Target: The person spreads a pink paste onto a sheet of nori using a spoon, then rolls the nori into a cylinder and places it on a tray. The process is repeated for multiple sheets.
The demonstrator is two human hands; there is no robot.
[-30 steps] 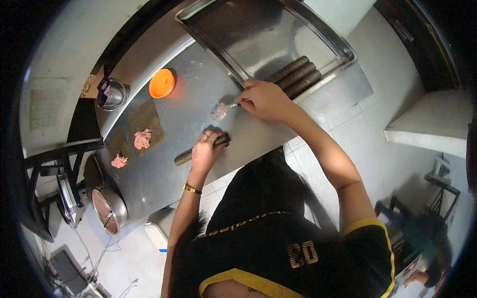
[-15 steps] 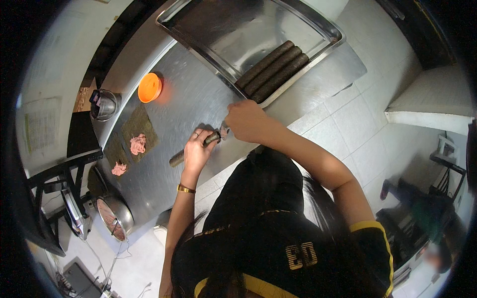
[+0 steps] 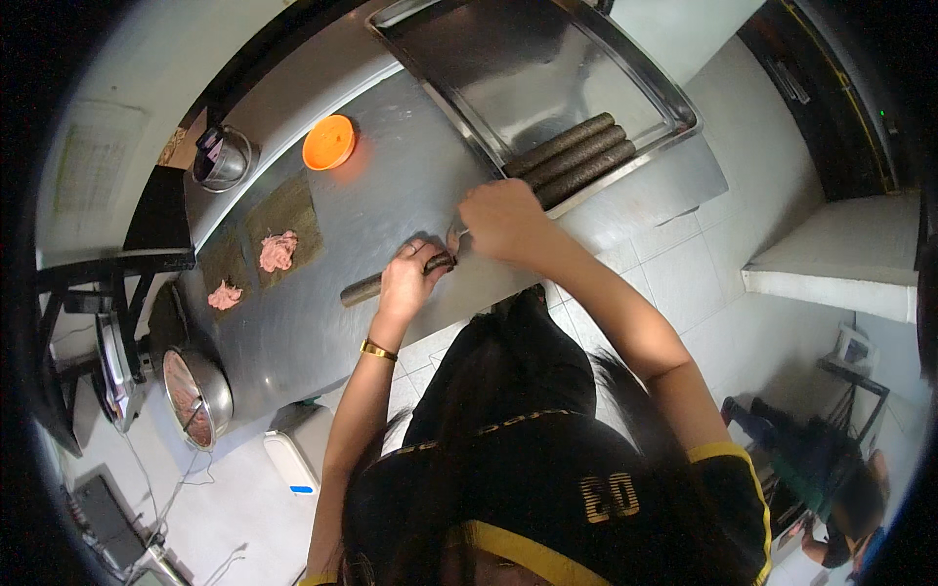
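My left hand [image 3: 405,285] is closed around a dark seaweed roll [image 3: 362,291] lying on the steel table, fingers near its right end. At that end my right hand [image 3: 503,220] grips a small metal utensil [image 3: 454,237] smeared with pink paste; its handle is hidden in the fist. To the left, two dark seaweed sheets lie flat: one sheet [image 3: 296,207] carries a mound of pink paste [image 3: 278,251], the other sheet [image 3: 221,256] a smaller pink lump [image 3: 225,295]. Several finished rolls [image 3: 575,156] rest side by side in a metal tray.
The shallow metal tray [image 3: 467,119] sits at the far right of the table. An orange bowl [image 3: 329,143] stands near the back edge. A steel bowl of pink paste [image 3: 198,400] is at the lower left. Another person [image 3: 845,488] is at the lower right.
The view has shifted, so the table and tray appear displaced. Both hands stay at the roll's right end, and the right hand's utensil now shows more clearly against it.
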